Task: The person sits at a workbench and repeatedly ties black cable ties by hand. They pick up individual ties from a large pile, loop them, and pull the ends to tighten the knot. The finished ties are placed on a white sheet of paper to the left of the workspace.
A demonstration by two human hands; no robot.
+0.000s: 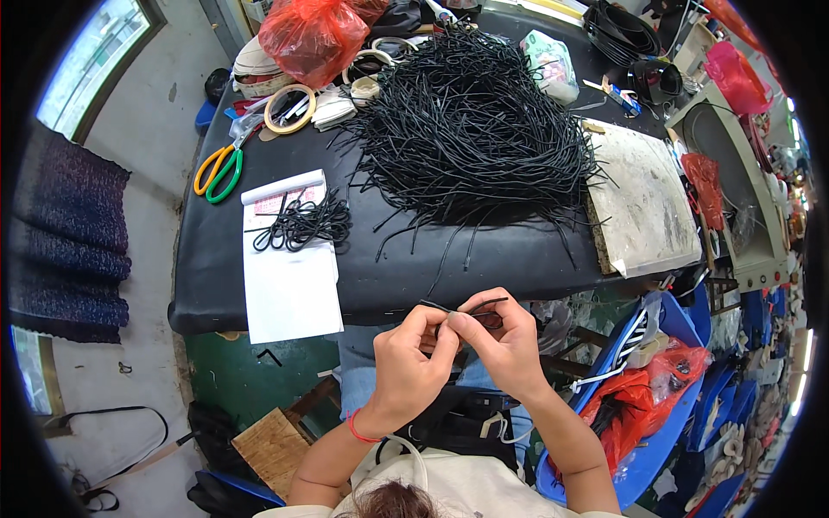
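Note:
Close together in front of the table's near edge, my left hand [411, 356] and my right hand [503, 347] pinch a thin black cord [494, 301]. One end of the cord sticks out past the right fingers, and a short bit shows above the left ones; the rest is hidden by my fingers. A big tangled heap of black cords [484, 129] covers the middle of the table. To the left, a small bunch of looped black cords [304, 221] lies on a white paper pad [292, 293].
Scissors [223, 173] with orange and green handles and a tape roll [290, 109] lie at the left. On the right is a stained pale board [643, 198]. A blue bin [643, 466] with red plastic bags stands beside my right arm, and a wooden stool [272, 449] at lower left.

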